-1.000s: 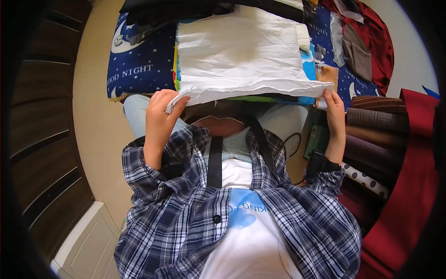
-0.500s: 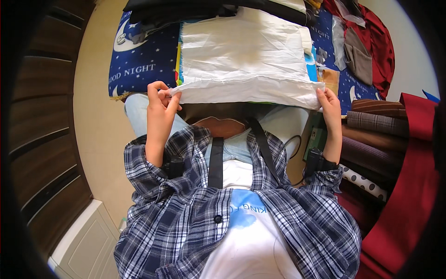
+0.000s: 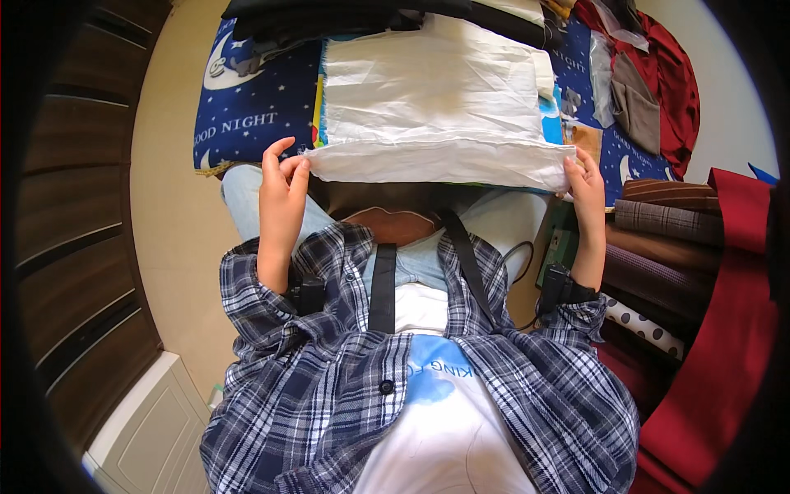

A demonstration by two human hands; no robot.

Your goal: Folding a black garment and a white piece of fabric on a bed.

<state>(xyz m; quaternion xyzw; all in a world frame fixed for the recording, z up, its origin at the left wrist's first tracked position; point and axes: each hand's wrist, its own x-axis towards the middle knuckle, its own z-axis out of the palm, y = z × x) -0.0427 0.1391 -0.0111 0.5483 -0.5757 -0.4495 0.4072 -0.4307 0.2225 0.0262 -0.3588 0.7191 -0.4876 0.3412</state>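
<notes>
A white cloth (image 3: 436,90) lies spread in front of me, its near edge turned back in a wide folded strip (image 3: 444,160). At the left end of this strip is my left hand (image 3: 282,193), thumb raised and index finger bent away from it. Those fingers look apart, just beside the cloth's frayed corner. My right hand (image 3: 586,193) pinches the strip's right end between thumb and fingers. Part of the cloth's near edge hangs over my lap.
Under the cloth is a dark blue star-and-moon patterned cover (image 3: 247,107). Black fabric (image 3: 329,20) lies along the far side. Red fabric (image 3: 671,90) and a grey-brown piece (image 3: 635,99) sit at the far right. Several fabric rolls (image 3: 671,218) are stacked at my right, beside a long red cloth (image 3: 708,329).
My left hand's fingers have loosened from the cloth's left corner and shifted slightly left. The right hand stays at its corner, and the folded strip lies a little flatter.
</notes>
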